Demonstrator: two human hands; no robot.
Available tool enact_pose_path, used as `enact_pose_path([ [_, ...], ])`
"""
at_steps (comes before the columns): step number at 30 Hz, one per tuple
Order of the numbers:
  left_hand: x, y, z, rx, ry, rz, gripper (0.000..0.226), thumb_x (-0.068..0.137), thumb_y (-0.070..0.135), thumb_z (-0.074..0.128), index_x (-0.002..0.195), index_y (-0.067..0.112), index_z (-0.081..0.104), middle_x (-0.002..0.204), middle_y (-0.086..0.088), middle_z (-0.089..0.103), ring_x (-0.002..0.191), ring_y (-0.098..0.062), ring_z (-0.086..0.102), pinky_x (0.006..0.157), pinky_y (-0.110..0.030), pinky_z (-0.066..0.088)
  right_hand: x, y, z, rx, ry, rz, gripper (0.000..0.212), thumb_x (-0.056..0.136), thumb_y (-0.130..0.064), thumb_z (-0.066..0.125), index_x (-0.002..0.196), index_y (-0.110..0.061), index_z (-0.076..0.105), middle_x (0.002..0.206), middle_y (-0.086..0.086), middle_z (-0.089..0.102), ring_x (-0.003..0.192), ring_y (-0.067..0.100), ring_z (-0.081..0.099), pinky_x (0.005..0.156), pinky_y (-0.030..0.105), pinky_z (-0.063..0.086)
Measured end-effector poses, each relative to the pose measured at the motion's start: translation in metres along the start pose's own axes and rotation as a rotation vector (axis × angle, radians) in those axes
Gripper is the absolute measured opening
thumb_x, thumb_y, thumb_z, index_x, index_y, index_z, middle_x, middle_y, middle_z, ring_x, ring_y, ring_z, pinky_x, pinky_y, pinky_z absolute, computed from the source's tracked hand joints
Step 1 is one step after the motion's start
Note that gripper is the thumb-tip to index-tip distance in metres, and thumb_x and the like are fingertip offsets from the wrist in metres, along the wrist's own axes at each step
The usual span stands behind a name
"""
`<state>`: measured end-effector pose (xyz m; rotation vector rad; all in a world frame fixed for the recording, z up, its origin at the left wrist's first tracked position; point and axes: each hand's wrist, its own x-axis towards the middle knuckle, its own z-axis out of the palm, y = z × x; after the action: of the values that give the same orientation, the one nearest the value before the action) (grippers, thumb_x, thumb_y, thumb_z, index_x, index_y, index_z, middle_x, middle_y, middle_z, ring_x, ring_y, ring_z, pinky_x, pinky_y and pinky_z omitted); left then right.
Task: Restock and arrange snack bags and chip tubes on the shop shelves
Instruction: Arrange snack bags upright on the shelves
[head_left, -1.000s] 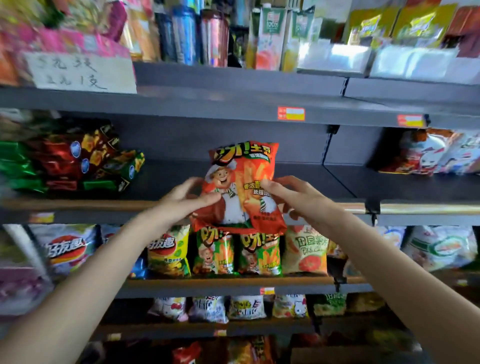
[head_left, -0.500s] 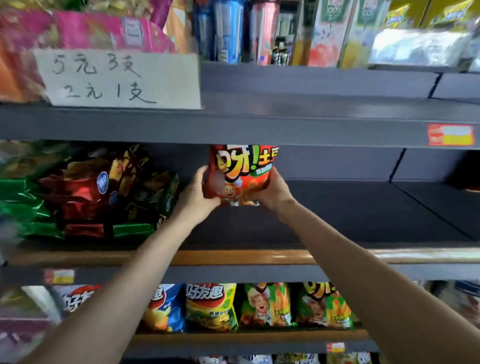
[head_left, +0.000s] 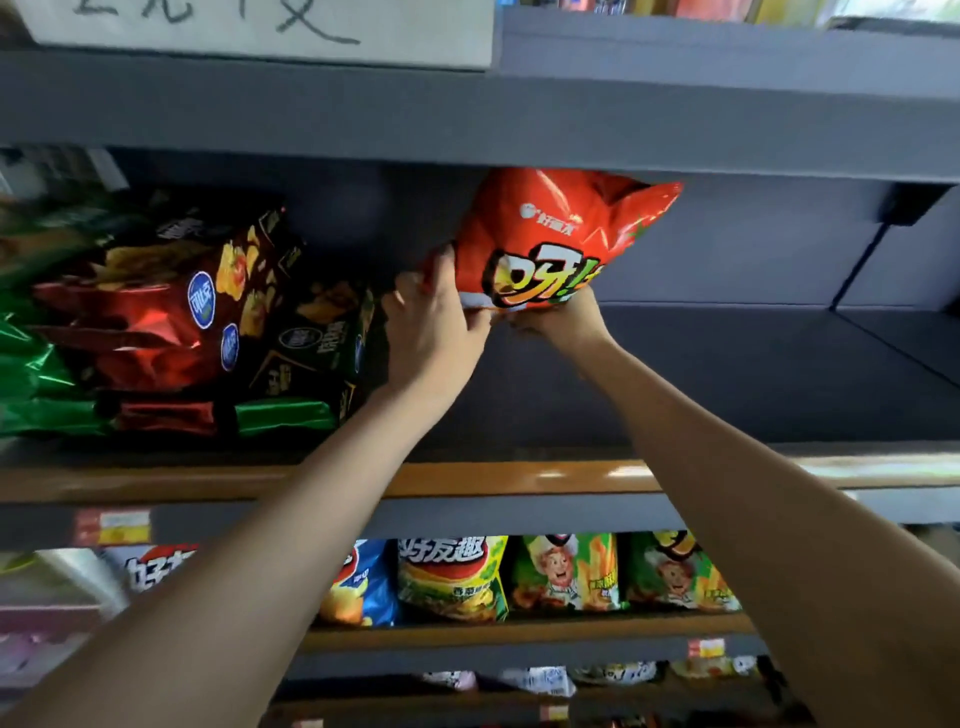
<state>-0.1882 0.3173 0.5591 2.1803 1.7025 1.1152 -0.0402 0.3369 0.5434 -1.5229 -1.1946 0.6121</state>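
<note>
I see the orange-red snack bag (head_left: 550, 244) held up inside the dark grey middle shelf (head_left: 727, 374), its top corner right under the shelf board above (head_left: 571, 130). My left hand (head_left: 434, 325) grips the bag's lower left edge, fingers curled round the seam. My right hand (head_left: 563, 325) holds the bottom of the bag from below, fingers tucked under it and mostly hidden, so I read it as gripping but cannot see each finger. The bag tilts, its printed front facing me, and whether its bottom edge touches the shelf floor I cannot tell.

Just left of my left hand lies a pile of red, green and dark foil bags (head_left: 171, 322) on the same shelf. To the right the shelf floor runs back to a grey rear wall. On the shelf below stand a blue chip bag (head_left: 363, 582), a yellow-green bag (head_left: 452, 577) and two green bags with a chef figure (head_left: 569, 571). A handwritten paper sign (head_left: 249, 26) sits on the top shelf edge.
</note>
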Motion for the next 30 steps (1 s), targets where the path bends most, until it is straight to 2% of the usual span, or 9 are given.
enact_pose_path([
  [3,-0.007,0.011,0.005,-0.018,0.006,0.045,0.065,0.089,0.030,0.056,0.146,0.023,0.023,0.133,-0.019,0.037,0.123,-0.038,0.037,0.099,-0.042,0.032,0.001,0.005,-0.017,-0.022,0.015,-0.022,0.030,0.067,0.006,0.073,0.084,-0.014,0.060,0.083,0.010,0.067,0.085,0.027,0.065,0.078,0.047,0.056],
  [6,-0.010,0.003,0.015,-0.107,-0.092,-0.023,0.062,0.089,0.035,0.057,0.142,0.017,0.030,0.127,-0.023,0.044,0.118,-0.041,0.044,0.096,-0.041,0.036,-0.006,0.004,-0.029,-0.203,-0.094,-0.038,0.033,0.066,-0.004,0.079,0.086,-0.013,0.054,0.063,-0.007,0.064,0.056,0.012,0.060,0.054,0.030,0.053],
  [9,0.000,-0.011,0.019,-0.195,-0.102,-0.129,0.060,0.090,0.039,0.054,0.140,0.014,0.032,0.128,-0.021,0.049,0.119,-0.038,0.046,0.094,-0.037,0.037,-0.008,0.000,-0.025,-0.240,-0.117,-0.032,0.053,0.064,-0.012,0.083,0.105,-0.010,0.049,0.081,0.003,0.065,0.047,0.010,0.060,0.048,0.027,0.053],
  [12,0.018,-0.016,0.015,-0.257,-0.057,-0.211,0.059,0.094,0.039,0.048,0.144,0.014,0.028,0.140,-0.016,0.044,0.127,-0.031,0.041,0.099,-0.033,0.033,-0.007,-0.017,-0.011,-0.339,-0.081,-0.080,0.052,0.073,-0.019,0.077,0.115,-0.011,0.049,0.100,0.011,0.067,0.081,0.017,0.069,0.078,0.029,0.055],
  [14,0.026,-0.020,0.015,-0.266,-0.063,-0.253,0.061,0.096,0.037,0.046,0.147,0.015,0.021,0.145,-0.013,0.039,0.131,-0.030,0.038,0.102,-0.033,0.030,-0.003,-0.025,0.000,-0.386,-0.030,-0.100,0.053,0.080,-0.023,0.071,0.126,-0.011,0.047,0.116,0.013,0.063,0.108,0.027,0.060,0.090,0.031,0.046],
  [19,0.039,-0.032,0.032,-0.317,-0.071,-0.237,0.073,0.089,0.029,0.058,0.148,0.027,0.014,0.136,-0.011,0.049,0.119,-0.034,0.050,0.097,-0.040,0.042,0.011,-0.030,0.026,-0.348,0.056,-0.085,0.047,0.088,-0.025,0.060,0.130,-0.015,0.042,0.114,0.017,0.062,0.108,0.034,0.057,0.087,0.037,0.046],
  [22,0.047,-0.036,0.041,-0.392,-0.087,-0.220,0.079,0.085,0.021,0.061,0.147,0.032,0.013,0.134,-0.012,0.047,0.116,-0.031,0.052,0.088,-0.027,0.041,0.016,-0.027,0.036,-0.281,0.072,-0.048,0.054,0.085,-0.026,0.065,0.132,-0.015,0.040,0.118,0.016,0.061,0.111,0.032,0.054,0.082,0.031,0.041],
  [26,0.054,-0.042,0.046,-0.380,-0.171,-0.155,0.088,0.080,0.021,0.069,0.147,0.032,0.014,0.138,-0.012,0.042,0.122,-0.031,0.047,0.102,-0.033,0.038,0.014,-0.021,0.043,-0.208,0.077,-0.009,0.055,0.085,-0.023,0.066,0.129,-0.009,0.038,0.123,0.016,0.056,0.117,0.032,0.050,0.081,0.028,0.037],
  [30,0.040,-0.035,0.036,-0.329,-0.098,-0.138,0.077,0.081,0.015,0.065,0.145,0.028,0.023,0.138,-0.012,0.040,0.122,-0.032,0.043,0.103,-0.040,0.037,0.002,-0.027,0.026,-0.286,0.131,-0.051,0.059,0.088,-0.022,0.062,0.138,-0.008,0.032,0.134,0.017,0.044,0.124,0.030,0.043,0.086,0.023,0.029],
])
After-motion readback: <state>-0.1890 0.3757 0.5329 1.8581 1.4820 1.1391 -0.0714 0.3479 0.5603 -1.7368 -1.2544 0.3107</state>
